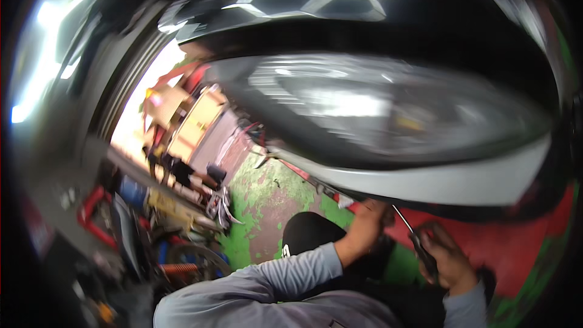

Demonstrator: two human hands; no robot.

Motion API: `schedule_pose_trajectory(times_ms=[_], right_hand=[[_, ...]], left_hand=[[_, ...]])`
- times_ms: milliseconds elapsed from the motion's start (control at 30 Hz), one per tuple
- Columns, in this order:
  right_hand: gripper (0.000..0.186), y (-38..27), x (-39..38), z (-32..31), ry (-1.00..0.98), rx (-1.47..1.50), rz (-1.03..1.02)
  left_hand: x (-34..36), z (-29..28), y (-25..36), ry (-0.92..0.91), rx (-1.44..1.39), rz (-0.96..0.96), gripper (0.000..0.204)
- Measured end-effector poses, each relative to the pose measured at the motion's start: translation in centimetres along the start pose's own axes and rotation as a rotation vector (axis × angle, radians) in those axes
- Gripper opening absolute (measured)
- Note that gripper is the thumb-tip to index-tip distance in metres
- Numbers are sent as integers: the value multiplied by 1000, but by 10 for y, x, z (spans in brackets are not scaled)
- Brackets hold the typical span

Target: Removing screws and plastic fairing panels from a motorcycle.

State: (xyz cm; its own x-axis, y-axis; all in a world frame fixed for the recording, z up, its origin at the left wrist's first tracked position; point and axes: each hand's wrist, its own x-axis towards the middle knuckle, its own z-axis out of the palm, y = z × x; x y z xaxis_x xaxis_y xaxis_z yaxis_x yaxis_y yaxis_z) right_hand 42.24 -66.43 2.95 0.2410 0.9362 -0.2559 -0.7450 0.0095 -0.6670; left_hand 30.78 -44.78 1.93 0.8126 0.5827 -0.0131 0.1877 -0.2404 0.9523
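Apparently, the containers all sit toward the left: a blue drum-like one at the middle left of the frame, and at least two tan boxes in the upper left, stacked close together; blur keeps their contents from being told. Underneath, the green floor is worn through in brownish patches, while a red surface fills part of the lower right. Bright light comes through an opening at the upper left, beside a ribbed dark frame, and at least two joined hexagons of light show on the glossy black panel across the top. One headlight, smeared by motion, spans the upper right, with one pale strip along its lower edge. One orange coil spring lies near a wheel at the lower left. Two hands are at work, low and right of centre. Of these, the right hand is wrapped around the black handle of one screwdriver, its metal shaft slanting up and left toward the strip's underside; the left hand is raised just beside the shaft, its fingers too blurred to tell whether they grip anything.
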Motion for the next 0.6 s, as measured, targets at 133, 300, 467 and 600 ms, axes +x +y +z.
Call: schedule_pose_trajectory(times_ms=[133, 300, 467, 600], right_hand=[[45, -4, 14, 10, 38, -261, 129], [39, 5, 7, 43, 592, -1619, -524], [61, 14, 7, 56, 644, -1734, -653], [53, 8, 16, 50, 409, -1441, -419]], left_hand=[[9, 14, 6, 81, -518, -147, 21], [5, 16, 11, -40, -676, -144, 28], [5, 29, 16, 21, -647, -169, 29], [13, 31, 3, -4, -721, -225, 26]])
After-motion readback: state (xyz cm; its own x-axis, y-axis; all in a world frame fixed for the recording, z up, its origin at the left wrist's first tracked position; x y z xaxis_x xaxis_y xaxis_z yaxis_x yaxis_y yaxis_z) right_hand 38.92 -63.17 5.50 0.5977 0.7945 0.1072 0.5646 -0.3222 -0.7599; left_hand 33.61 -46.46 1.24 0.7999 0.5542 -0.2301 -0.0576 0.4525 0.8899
